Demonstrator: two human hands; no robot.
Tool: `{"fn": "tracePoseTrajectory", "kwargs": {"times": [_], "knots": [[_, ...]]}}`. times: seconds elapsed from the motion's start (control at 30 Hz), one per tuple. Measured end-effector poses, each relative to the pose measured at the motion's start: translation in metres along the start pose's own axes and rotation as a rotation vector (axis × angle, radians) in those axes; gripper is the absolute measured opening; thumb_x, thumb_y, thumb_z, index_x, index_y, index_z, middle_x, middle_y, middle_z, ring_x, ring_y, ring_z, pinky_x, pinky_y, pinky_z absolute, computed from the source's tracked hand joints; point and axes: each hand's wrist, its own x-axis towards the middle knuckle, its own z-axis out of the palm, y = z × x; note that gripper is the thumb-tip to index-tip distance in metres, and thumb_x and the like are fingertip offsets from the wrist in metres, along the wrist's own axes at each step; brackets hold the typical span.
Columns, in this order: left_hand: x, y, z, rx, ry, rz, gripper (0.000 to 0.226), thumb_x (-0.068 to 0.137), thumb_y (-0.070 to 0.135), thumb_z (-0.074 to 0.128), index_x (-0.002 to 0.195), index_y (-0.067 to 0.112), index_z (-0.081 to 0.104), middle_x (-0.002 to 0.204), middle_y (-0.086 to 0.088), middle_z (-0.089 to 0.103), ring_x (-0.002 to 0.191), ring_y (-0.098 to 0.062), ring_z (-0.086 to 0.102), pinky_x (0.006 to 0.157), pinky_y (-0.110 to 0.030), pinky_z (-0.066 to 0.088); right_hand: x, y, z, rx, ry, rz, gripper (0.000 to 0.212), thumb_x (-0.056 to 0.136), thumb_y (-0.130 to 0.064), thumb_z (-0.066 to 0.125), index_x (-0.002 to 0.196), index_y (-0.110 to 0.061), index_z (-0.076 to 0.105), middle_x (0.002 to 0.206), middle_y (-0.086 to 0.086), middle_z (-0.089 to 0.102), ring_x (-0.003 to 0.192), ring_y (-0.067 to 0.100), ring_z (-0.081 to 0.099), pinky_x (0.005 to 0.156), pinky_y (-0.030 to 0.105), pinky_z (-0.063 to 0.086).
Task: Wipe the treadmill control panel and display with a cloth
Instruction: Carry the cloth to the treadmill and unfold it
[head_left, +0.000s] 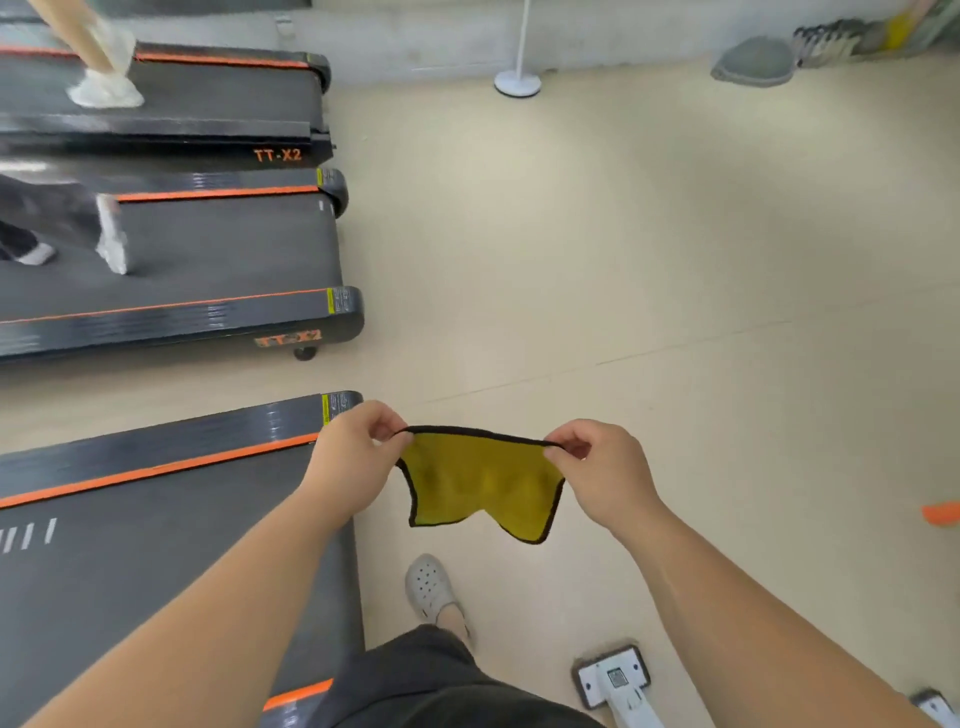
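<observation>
Cloth (480, 483), yellow with a dark hem, hung stretched between your two hands. It was in the air over the floor, just beside the rear corner of the nearest treadmill (156, 545). Your left hand (358, 457) pinched one top corner between thumb and curled fingers, and your right hand (597, 467) pinched the other corner the same way. The lower edge drooped free. The control panel and display were out of view, so I judged that no wiping had begun.

The grip was your first weak spot. You held only the hem at two corners. If either pinch had loosened, the cloth would likely have dropped to the floor (675, 312) and picked up grit that could scratch a display. Spread thin like that, it also made a poor wiping pad, and folding it would have given you firmer contact. A white device (615, 680) lay on the floor near your shoe (431, 587), and turning toward the console without looking could have caught your foot on it. Pressing hard on the panel might also have set off a button.

The floor was pale and smooth. Two more treadmills lay beyond on your left, the middle one (208, 249) and the far one (208, 93), each with someone's blurred feet on its belt. A white stand base (517, 83) stood by the far wall, with a grey dome (753, 62) further right. Something orange (943, 513) showed at the right edge, too little of it to identify.
</observation>
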Motion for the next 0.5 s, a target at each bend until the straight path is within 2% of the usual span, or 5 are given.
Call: {"fn": "tracePoseTrajectory", "kwargs": {"times": [0.1, 0.2, 0.3, 0.43, 0.5], "knots": [[0.048, -0.006, -0.027, -0.055, 0.02, -0.044, 0.012, 0.09, 0.019, 0.072, 0.082, 0.026, 0.067, 0.081, 0.002, 0.069, 0.078, -0.016, 0.063, 0.064, -0.024, 0.044, 0.058, -0.04, 0.014, -0.029, -0.053, -0.042, 0.024, 0.09, -0.014, 0.073, 0.079, -0.035, 0.072, 0.082, -0.014, 0.072, 0.079, -0.003, 0.064, 0.066, 0.009, 0.045], [0.082, -0.009, -0.065, -0.065, 0.059, -0.076, 0.013, 0.089, 0.017, 0.072, 0.081, 0.025, 0.066, 0.079, 0.001, 0.067, 0.074, -0.014, 0.059, 0.062, -0.024, 0.042, 0.111, -0.083, 0.032, -0.037, -0.105, -0.071, 0.018, 0.091, -0.013, 0.073, 0.084, -0.029, 0.075, 0.084, -0.012, 0.073, 0.077, -0.001, 0.065, 0.07, 0.015, 0.046], [0.106, -0.019, -0.103, -0.102, 0.123, -0.118, 0.011, 0.09, 0.016, 0.07, 0.083, 0.023, 0.065, 0.076, 0.003, 0.066, 0.065, -0.007, 0.057, 0.057, -0.018, 0.041, 0.16, -0.126, 0.065, -0.055, -0.188, -0.128, 0.015, 0.091, -0.013, 0.072, 0.086, -0.026, 0.075, 0.083, -0.011, 0.072, 0.073, -0.003, 0.063, 0.065, 0.011, 0.043], [0.124, -0.048, -0.138, -0.171, 0.288, -0.262, 0.012, 0.088, 0.016, 0.071, 0.082, 0.025, 0.066, 0.076, 0.004, 0.067, 0.067, -0.014, 0.059, 0.059, -0.027, 0.045, 0.217, -0.17, 0.124, -0.095, -0.348, -0.211, 0.011, 0.091, -0.014, 0.074, 0.087, -0.024, 0.075, 0.081, -0.01, 0.073, 0.072, -0.001, 0.062, 0.063, 0.01, 0.043], [0.13, -0.064, -0.15, -0.188, 0.36, -0.357, 0.014, 0.086, 0.016, 0.073, 0.079, 0.028, 0.068, 0.075, 0.004, 0.069, 0.068, -0.014, 0.062, 0.059, -0.026, 0.047, 0.245, -0.187, 0.158, -0.129, -0.444, -0.251, 0.011, 0.09, -0.013, 0.075, 0.086, -0.023, 0.075, 0.079, -0.009, 0.072, 0.069, 0.001, 0.062, 0.063, 0.012, 0.042]]}}
